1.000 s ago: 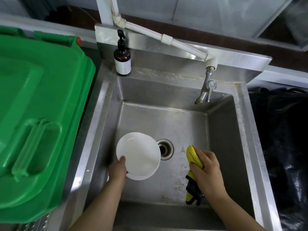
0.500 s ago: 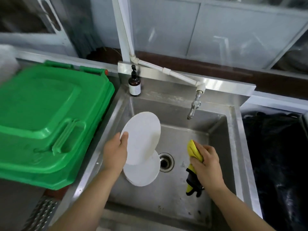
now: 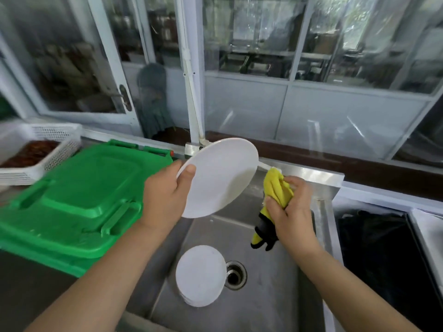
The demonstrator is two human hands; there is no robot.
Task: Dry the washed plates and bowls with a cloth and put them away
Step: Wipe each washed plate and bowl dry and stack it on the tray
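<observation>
White round plate (image 3: 220, 176), smooth, glossy, tilted, held mid-frame above steel sink (image 3: 271, 295). Left hand (image 3: 165, 200) grips plate's left rim, thumb on face, fingers behind. Right hand (image 3: 291, 213) just right of plate, fingers curled round bunched yellow cloth (image 3: 278, 190), soft nap, black trim hanging below. Stack of white plates (image 3: 200, 275) on sink floor beside round drain (image 3: 235, 275). Green ribbed plastic bin lid (image 3: 79, 200) left of frame; white mesh basket (image 3: 57, 142) upper left.
</observation>
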